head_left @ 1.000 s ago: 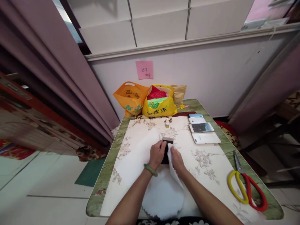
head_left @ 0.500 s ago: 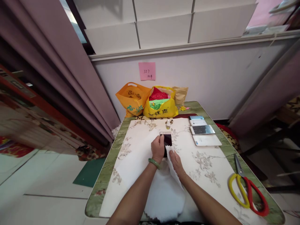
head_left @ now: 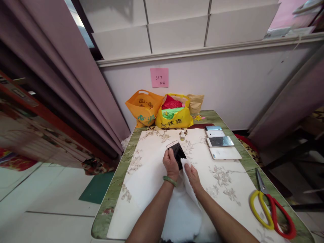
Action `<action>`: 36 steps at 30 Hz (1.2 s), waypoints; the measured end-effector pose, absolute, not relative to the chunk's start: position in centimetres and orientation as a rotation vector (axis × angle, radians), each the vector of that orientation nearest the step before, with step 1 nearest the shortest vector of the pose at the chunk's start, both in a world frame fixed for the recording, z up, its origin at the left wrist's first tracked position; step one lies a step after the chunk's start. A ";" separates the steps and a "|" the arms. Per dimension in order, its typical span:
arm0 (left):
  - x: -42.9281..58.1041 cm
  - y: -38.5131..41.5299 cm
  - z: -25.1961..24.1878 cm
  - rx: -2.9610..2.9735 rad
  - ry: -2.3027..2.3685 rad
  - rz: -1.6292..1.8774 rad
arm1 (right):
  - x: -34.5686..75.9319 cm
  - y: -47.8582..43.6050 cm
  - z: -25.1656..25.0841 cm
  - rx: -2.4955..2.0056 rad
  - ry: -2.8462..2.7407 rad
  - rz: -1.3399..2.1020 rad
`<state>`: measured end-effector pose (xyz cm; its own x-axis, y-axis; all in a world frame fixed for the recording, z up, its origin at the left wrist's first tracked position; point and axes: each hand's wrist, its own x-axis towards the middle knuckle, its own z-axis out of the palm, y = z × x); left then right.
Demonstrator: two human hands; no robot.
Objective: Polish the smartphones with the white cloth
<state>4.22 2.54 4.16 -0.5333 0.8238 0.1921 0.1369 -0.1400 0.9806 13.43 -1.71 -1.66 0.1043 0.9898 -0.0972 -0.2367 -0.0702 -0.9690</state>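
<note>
My left hand (head_left: 171, 164) grips a smartphone (head_left: 178, 152) by its left side, thumb on the front. The phone has a light frame and a dark screen facing up, and it is tilted to the left. In my right hand (head_left: 193, 178) a white cloth (head_left: 186, 216) is pinched, its edge against the phone's lower right side. The rest of the cloth hangs down toward the near table edge. Just beyond the phone stands a small clear bottle with a white cap (head_left: 182, 136). A green bangle (head_left: 170, 181) circles my left wrist.
Several phones (head_left: 220, 141) lie in a column at the right. Scissors with yellow and red handles (head_left: 272, 209) rest near the right table edge. An orange bag (head_left: 144, 106), a filled yellow bag (head_left: 174, 116) and a brown packet (head_left: 195, 104) stand at the back.
The phone has turned from upright to tilted left in my left hand. My right hand with the cloth has shifted slightly right and down along the phone's edge.
</note>
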 end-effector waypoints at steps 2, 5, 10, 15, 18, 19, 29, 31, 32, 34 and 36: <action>3.8 1.8 4.3 1.115 1.546 1.677 | 13.6 -1.5 -2.0 -1.142 -0.838 1.311; 2.4 0.4 4.7 1.199 1.403 1.467 | 14.0 -1.0 -3.0 -1.173 -0.658 1.420; -1.8 -1.9 6.4 1.326 1.146 1.009 | 14.4 -0.8 -4.0 -1.128 -0.597 1.517; -5.7 -1.4 8.6 1.288 0.974 0.609 | 14.2 -1.6 -2.6 -1.081 -0.677 1.509; -6.1 0.2 9.8 1.320 1.019 0.309 | 14.0 -2.1 -1.7 -1.049 -0.767 1.515; -5.8 0.7 10.1 1.364 1.033 0.231 | 14.0 -2.2 -1.5 -1.050 -0.803 1.509; -1.5 1.6 7.0 1.676 1.319 0.724 | 14.1 -1.1 -3.2 -1.198 -0.802 1.338; -1.7 1.3 6.4 1.619 1.366 0.808 | 14.1 -1.0 -3.1 -1.192 -0.788 1.343; -1.8 1.2 6.2 1.598 1.369 0.814 | 14.1 -1.1 -2.8 -1.190 -0.780 1.351; -1.9 1.1 6.1 1.559 1.346 0.782 | 14.2 -1.3 -2.3 -1.195 -0.767 1.379; -1.5 1.1 6.1 1.512 1.307 0.718 | 14.4 -1.5 -1.8 -1.233 -0.753 1.389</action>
<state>-1.53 1.08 6.09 0.2475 0.9562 -0.1564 0.3806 0.0525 0.9232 14.43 -1.50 -1.81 0.1174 0.9573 -0.2643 -0.3005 -0.2194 -0.9282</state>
